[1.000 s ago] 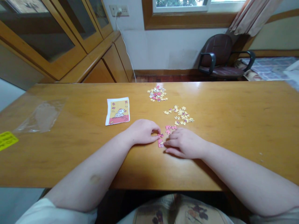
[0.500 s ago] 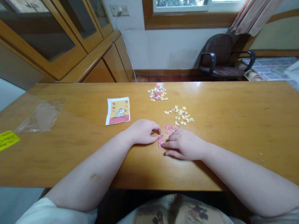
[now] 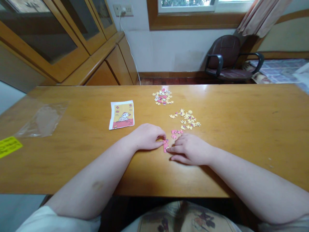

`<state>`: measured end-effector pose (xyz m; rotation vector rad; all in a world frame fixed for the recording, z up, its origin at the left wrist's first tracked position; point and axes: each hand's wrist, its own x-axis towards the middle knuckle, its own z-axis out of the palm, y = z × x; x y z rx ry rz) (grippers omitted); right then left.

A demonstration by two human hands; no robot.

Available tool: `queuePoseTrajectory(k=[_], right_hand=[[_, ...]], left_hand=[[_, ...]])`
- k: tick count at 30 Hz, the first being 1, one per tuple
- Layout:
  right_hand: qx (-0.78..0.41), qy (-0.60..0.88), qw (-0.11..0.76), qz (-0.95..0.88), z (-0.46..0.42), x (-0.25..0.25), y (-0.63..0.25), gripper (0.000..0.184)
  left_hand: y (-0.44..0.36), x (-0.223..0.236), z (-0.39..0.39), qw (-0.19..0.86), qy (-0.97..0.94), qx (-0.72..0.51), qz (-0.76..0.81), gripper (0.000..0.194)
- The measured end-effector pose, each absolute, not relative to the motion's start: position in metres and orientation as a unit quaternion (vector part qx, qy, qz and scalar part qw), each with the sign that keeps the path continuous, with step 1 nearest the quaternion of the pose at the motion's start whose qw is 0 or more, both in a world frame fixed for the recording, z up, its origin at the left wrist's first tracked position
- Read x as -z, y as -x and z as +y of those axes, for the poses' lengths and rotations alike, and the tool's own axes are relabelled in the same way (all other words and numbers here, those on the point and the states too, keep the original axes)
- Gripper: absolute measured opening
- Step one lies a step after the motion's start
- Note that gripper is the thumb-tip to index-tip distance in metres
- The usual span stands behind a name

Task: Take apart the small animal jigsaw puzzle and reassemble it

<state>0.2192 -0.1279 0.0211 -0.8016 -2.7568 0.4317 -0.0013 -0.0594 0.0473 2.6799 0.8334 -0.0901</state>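
Pink jigsaw puzzle pieces (image 3: 165,149) lie joined in a short upright strip near the middle of the wooden table (image 3: 84,174). My left hand (image 3: 150,137) has thumb and fingers closed on a puzzle piece (image 3: 166,141) at the strip's far end. From the other side, my right hand (image 3: 189,149) rests with its fingers apart, the index fingertip on the strip's near part. Just beyond the right hand are loose pink pieces (image 3: 174,137), partly covered by its fingers.
Several yellow pieces (image 3: 190,118) are spread beyond my right hand. A mixed pile of pieces (image 3: 163,96) sits farther back. A picture card (image 3: 122,114) with a white animal lies left, then a clear plastic bag (image 3: 44,120) and a yellow label (image 3: 9,146).
The piece at the strip's far end shows more pink now, under my left fingertips. Both hands stay almost in place.
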Motion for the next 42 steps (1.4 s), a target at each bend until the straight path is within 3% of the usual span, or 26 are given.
queuePoseTrajectory(k=[11, 17, 42], right_hand=[[-0.148, 0.275, 0.111, -0.944, -0.128, -0.021, -0.22, 0.037], [-0.156, 0.271, 0.115, -0.943, -0.128, -0.019, -0.22, 0.037], [-0.173, 0.276, 0.104, -0.94, -0.126, -0.022, -0.22, 0.038]], left_hand=[[0.0, -0.048, -0.057, 0.203, -0.934, 0.039, 0.291, 0.02], [0.004, -0.045, -0.055, 0.23, -0.936, 0.015, 0.266, 0.03], [0.005, -0.036, -0.049, 0.24, -0.942, 0.004, 0.234, 0.023]])
